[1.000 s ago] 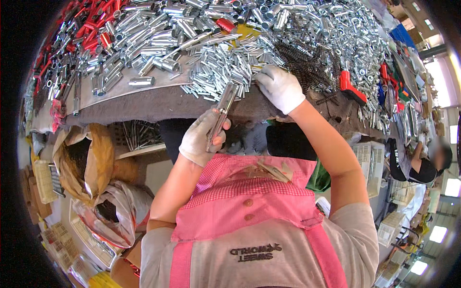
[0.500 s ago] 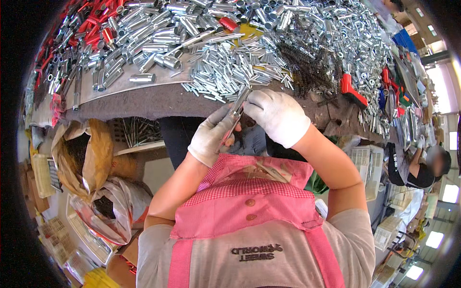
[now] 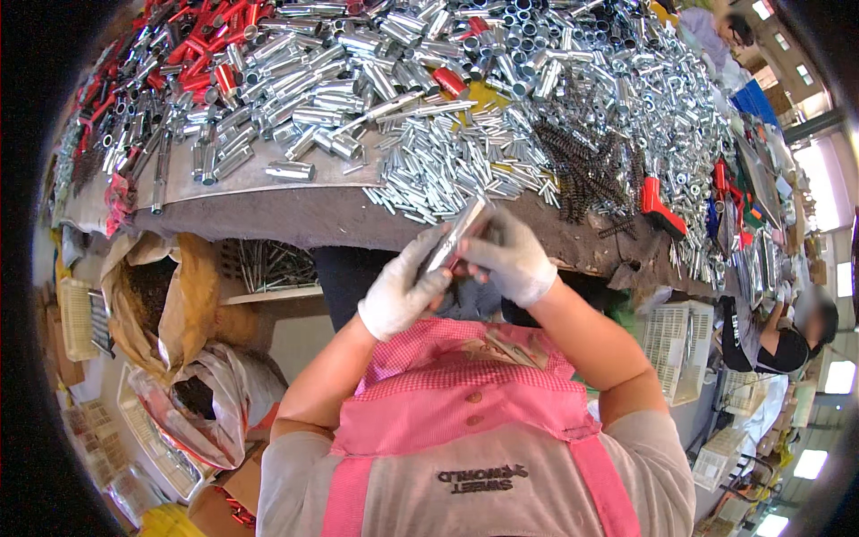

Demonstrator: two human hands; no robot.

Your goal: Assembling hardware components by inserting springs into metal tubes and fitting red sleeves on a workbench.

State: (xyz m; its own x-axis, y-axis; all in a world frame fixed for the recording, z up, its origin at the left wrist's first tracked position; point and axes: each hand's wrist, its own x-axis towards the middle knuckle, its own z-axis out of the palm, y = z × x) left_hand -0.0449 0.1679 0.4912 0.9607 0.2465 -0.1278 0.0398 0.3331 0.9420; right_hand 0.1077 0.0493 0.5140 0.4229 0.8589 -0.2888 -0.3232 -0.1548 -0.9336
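Note:
Just off the table's front edge, both my hands are on a shiny metal tube (image 3: 465, 227) tilted up toward the table. My left hand (image 3: 403, 288), in a white glove, is closed round its lower part. From the other side my right hand (image 3: 519, 264), gloved too and slightly blurred, curls its fingers against the tube. The tube's lower end is hidden by the fingers. Nearest beyond the hands lies a heap of thin metal pins (image 3: 447, 170). To its right is a pile of dark coil springs (image 3: 586, 170).
Larger metal tubes (image 3: 313, 107) and red-handled parts (image 3: 201, 45) cover the table's left. A red-handled tool (image 3: 660, 210) lies at the right, among small metal fittings (image 3: 689, 134). Open sacks (image 3: 161, 295) stand below the table at left. Another person (image 3: 792, 331) works at far right.
My right hand has shifted from the tube's upper end down along its side. The tube now shows more of its upper length. The view has shifted slightly.

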